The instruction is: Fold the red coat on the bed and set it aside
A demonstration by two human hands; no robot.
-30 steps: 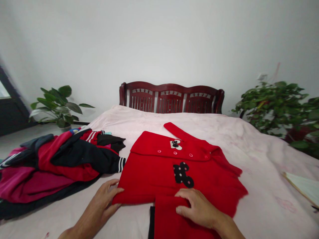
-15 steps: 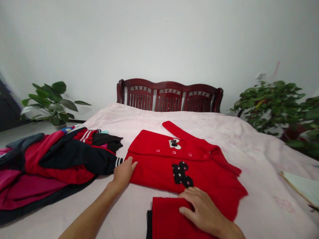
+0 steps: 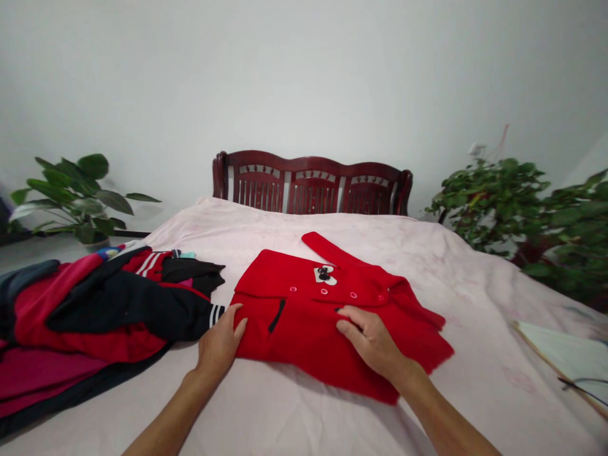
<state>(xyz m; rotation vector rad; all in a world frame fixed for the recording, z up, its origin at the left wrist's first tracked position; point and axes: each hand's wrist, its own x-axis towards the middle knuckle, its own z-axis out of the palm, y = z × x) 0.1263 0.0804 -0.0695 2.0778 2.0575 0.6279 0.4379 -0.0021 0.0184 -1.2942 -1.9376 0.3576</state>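
A red coat lies spread on the bed, with pale round buttons and a white heart patch with a dark bow on its front. One sleeve, ending in a black cuff, is laid across the near half of the coat. My left hand rests at the coat's left hem, thumb apart from the fingers. On the folded-over sleeve is my right hand, its fingers and thumb curled on the red cloth. Only a sliver of the black patch shows at its fingertips; the rest is covered.
A heap of dark, red and magenta clothes lies at the left. Pale pink bedding runs back to a dark wooden headboard. A flat pale object with a wooden edge is at the right. Leafy plants stand beyond the bed.
The near sleeve has gone from pointing toward me to lying over the coat's front, covering most of the black patch. My right hand moved away from me with it; my left stays at the hem.
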